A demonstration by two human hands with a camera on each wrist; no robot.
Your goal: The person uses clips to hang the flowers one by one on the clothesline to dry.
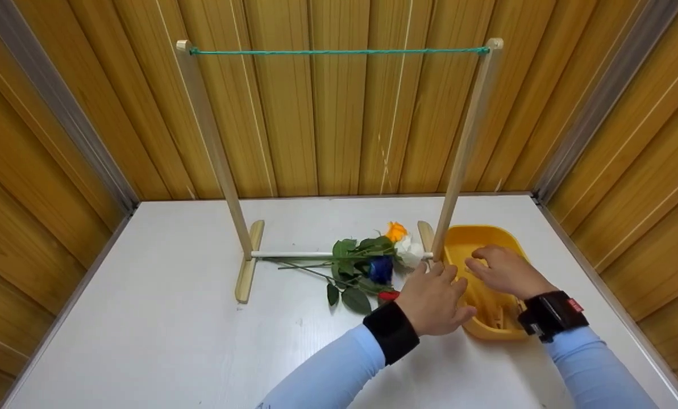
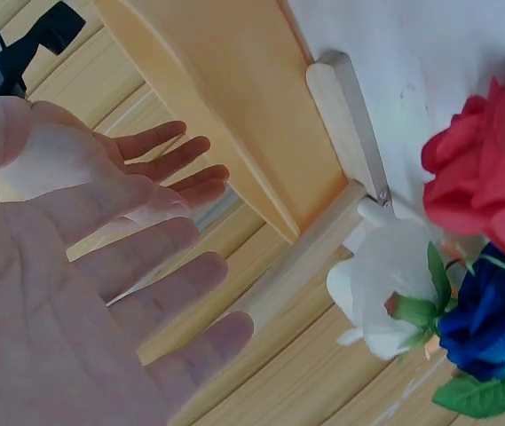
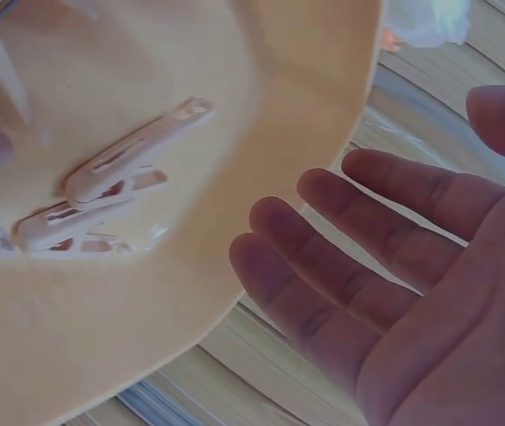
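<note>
My left hand (image 1: 434,298) hovers just left of a yellow plastic basin (image 1: 481,233), fingers spread and holding nothing. Over the basin is my right hand (image 1: 509,271), also with relaxed, extended fingers and nothing in them. Several light-coloured clothespins (image 3: 137,155) lie on the basin floor in the right wrist view. Close to my left hand lie artificial roses: a red rose (image 2: 487,164), partly hidden by that hand in the head view, a blue rose (image 1: 381,269), a white rose (image 1: 410,251) and an orange rose (image 1: 396,231). Their leafy stems (image 1: 310,266) point left.
A wooden frame stands behind the flowers, with a left post (image 1: 216,153), a right post (image 1: 466,147) and a green cord (image 1: 339,52) tied between their tops. A white rod (image 1: 290,255) joins its feet low down. Wood-patterned walls (image 1: 339,125) enclose the white table (image 1: 162,318).
</note>
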